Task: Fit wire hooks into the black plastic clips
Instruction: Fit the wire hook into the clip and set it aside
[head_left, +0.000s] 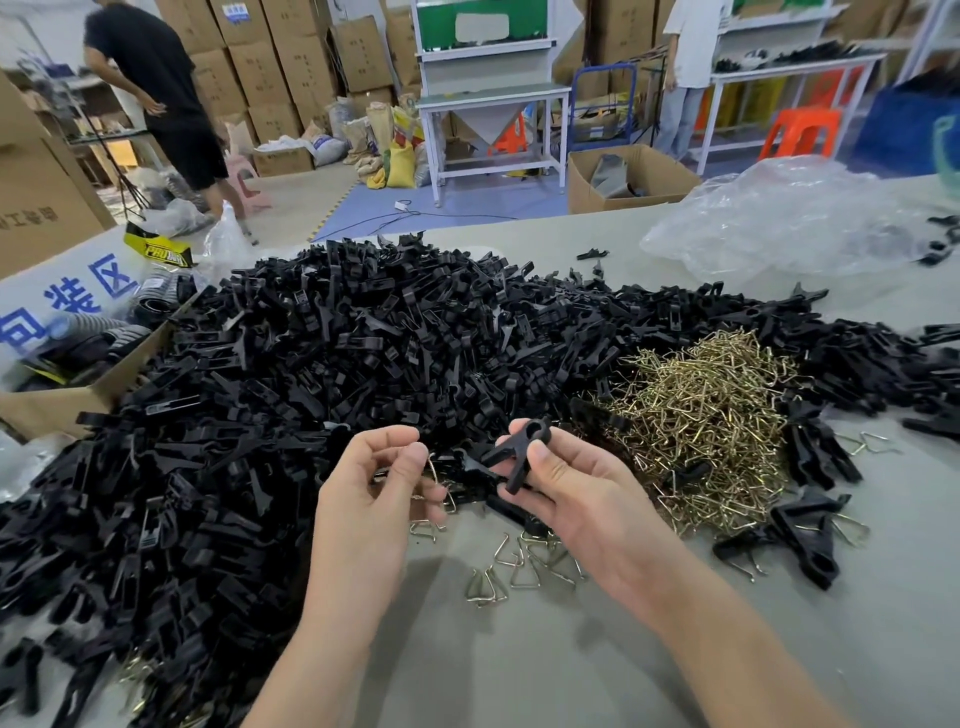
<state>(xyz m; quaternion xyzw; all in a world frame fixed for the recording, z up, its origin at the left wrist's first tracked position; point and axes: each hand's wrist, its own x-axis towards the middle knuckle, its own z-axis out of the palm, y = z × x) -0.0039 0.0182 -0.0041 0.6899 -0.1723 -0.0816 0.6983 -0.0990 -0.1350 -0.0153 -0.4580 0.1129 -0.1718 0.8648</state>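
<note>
— Fingers (402, 435) and thumb of our left hand (374, 483) pinch a single wire hook (435, 470); most of it is hidden behind the thumb, so we cannot tell which end leads.

— And the right hand (571, 493)?

— It grips one black plastic clip (511, 457), thumb across the front and fingertips behind. We hold both above the grey table (519, 649), in front of the pile of black clips (311, 364).

— Which way does the clip lie?

— Its long axis runs on a slant. The ring end points up and away to our right, and the two splayed legs point down towards our left hand. The hook sits just to the left of those legs, close by but not yet touching.

— So which hand closes the gap?

— Either could, as they are about level and equally near. We judge the hook will have to travel to the right, into the leg end of the clip, while the right hand keeps the clip steady.

— Where is the stock?

— The heap of brass-coloured wire hooks (701, 415) lies beyond our right hand. A few loose hooks (511, 564) lie on the table between our wrists.
</note>
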